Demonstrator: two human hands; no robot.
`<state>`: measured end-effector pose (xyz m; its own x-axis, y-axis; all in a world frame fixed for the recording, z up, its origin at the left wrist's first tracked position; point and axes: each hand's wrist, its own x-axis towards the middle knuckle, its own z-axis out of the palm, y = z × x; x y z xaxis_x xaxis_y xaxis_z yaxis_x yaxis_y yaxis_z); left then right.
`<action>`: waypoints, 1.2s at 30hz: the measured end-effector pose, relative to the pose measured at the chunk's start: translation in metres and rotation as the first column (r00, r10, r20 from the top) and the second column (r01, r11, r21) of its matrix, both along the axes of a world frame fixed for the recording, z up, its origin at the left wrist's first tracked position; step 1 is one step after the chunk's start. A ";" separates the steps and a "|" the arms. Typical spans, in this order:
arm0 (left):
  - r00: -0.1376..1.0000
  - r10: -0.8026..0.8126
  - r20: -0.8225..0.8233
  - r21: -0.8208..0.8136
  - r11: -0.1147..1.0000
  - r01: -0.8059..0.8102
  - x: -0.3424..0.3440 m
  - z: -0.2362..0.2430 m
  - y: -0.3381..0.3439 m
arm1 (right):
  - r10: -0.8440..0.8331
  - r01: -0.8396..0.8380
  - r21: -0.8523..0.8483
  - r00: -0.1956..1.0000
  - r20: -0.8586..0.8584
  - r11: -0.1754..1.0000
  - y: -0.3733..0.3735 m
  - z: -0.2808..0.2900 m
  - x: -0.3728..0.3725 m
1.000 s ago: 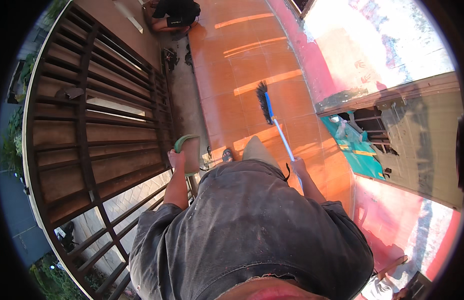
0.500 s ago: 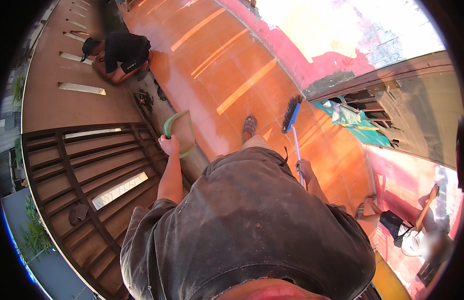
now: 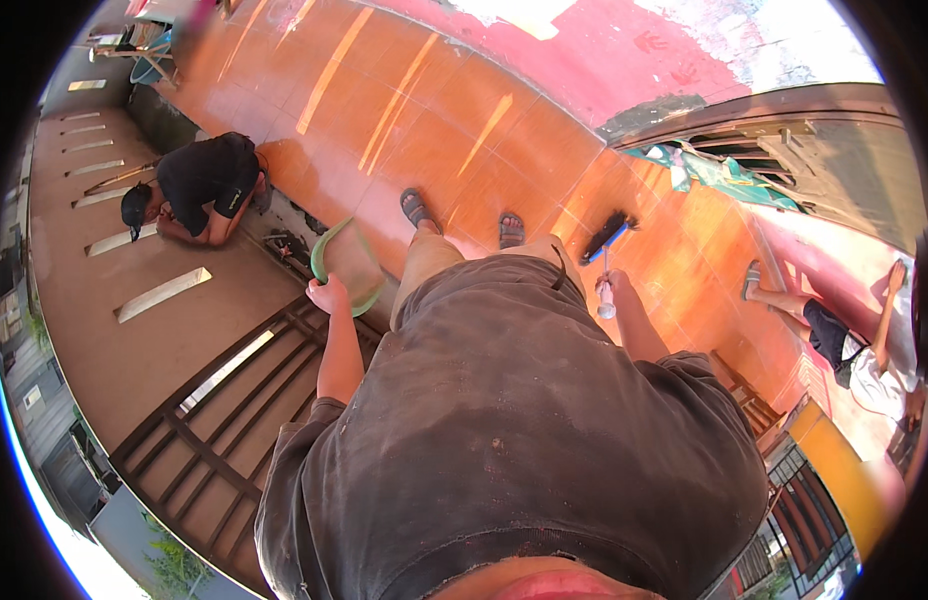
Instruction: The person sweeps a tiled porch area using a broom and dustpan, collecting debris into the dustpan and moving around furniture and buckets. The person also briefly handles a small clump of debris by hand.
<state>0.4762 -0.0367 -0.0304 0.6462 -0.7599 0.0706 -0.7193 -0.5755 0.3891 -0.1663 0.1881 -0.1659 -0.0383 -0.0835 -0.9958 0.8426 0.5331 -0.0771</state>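
Note:
In my left hand [image 3: 330, 295] is a green dustpan [image 3: 354, 268], gripped at its edge with the fingers closed. The pan hangs beside my left leg, next to the low wall. My right hand [image 3: 622, 291] is wrapped round the pale handle of a broom [image 3: 606, 243]. Its blue head and black bristles are over the orange tiles, ahead of that hand and right of my sandalled feet [image 3: 511, 230]. The broom's handle looks short from this angle. Whether the bristles touch the floor I cannot tell.
A person in black [image 3: 209, 185] crouches by the slotted brown wall [image 3: 94, 250] on the left. Another person in a white top [image 3: 874, 385] is at the pink wall on the right. Dark metal bars [image 3: 219, 455] stand near my left arm. Teal sheeting [image 3: 719, 175] lies ahead right.
The broom's head has swung round and its handle now points more toward me. Both my feet show now, where one did before. The dustpan stays in my left hand, and the whole view has shifted.

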 end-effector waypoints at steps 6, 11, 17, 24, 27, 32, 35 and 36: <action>0.959 -0.283 -0.032 0.080 0.955 0.285 0.018 -0.013 -0.118 | -0.288 0.294 -0.032 0.902 -0.321 0.955 -0.145 -0.117 0.077; 0.913 -0.406 0.038 0.153 0.905 0.396 0.074 0.013 -0.207 | -0.142 0.137 -0.276 0.990 0.004 0.951 -0.312 -0.022 0.184; 0.785 -0.616 0.068 0.054 0.788 0.614 0.073 -0.012 -0.327 | -0.172 0.356 -0.471 0.905 0.389 0.807 -0.340 0.051 0.189; 0.749 -0.663 0.012 0.001 0.749 0.663 0.052 -0.013 -0.365 | -0.184 0.344 -0.414 0.907 0.380 0.843 -0.183 0.128 0.266; 0.732 -0.681 -0.021 0.021 0.732 0.681 0.049 -0.018 -0.346 | -0.281 0.356 -0.335 0.926 0.252 0.873 -0.073 0.173 0.309; 0.705 -0.709 0.006 0.002 0.705 0.709 0.068 -0.029 -0.312 | -0.604 0.674 -0.148 0.722 0.336 0.723 0.067 0.202 0.346; 0.724 -0.689 0.019 -0.035 0.723 0.690 0.078 -0.027 -0.293 | -0.680 0.681 -0.002 0.732 0.042 0.733 0.124 0.175 0.360; 0.740 -0.673 -0.008 -0.051 0.739 0.672 0.073 -0.024 -0.281 | -0.681 0.680 -0.045 0.732 -0.007 0.731 0.156 0.149 0.361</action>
<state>0.5496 -0.3178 -0.0543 -0.0295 -0.9941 0.1042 -0.9031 0.0712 0.4236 0.1945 0.3436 -0.0170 -0.1211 -0.0632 -0.9906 0.9766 -0.1863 -0.1075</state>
